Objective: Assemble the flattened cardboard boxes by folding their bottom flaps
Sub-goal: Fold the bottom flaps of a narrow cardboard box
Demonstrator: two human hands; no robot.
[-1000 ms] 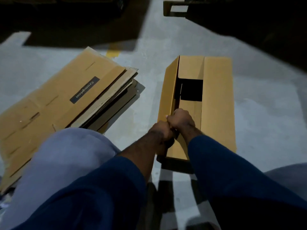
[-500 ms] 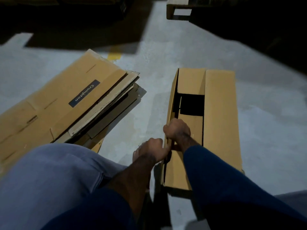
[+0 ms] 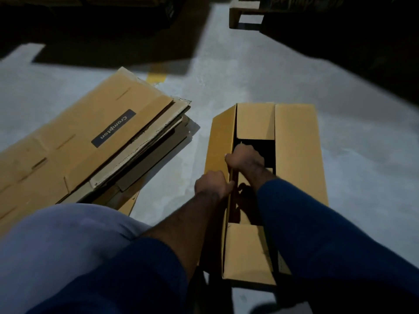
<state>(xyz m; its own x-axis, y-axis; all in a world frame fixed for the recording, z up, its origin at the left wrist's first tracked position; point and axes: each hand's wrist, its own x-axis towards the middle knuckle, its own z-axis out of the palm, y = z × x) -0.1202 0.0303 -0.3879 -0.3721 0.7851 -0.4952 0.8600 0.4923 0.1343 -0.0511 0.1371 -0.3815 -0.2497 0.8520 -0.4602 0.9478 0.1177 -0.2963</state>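
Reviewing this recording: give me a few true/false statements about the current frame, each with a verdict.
1. The left hand and the right hand both hold the left long flap of the long brown cardboard box. True.
2. The stack of flattened brown cardboard sheets lies to the right of that box. False: it lies on the grey concrete floor to the box's left.
3. The stack's top sheet carries a dark label reading "Crompton". True.
4. The box's flaps are fully closed. False: a dark gap shows between its short end flaps.
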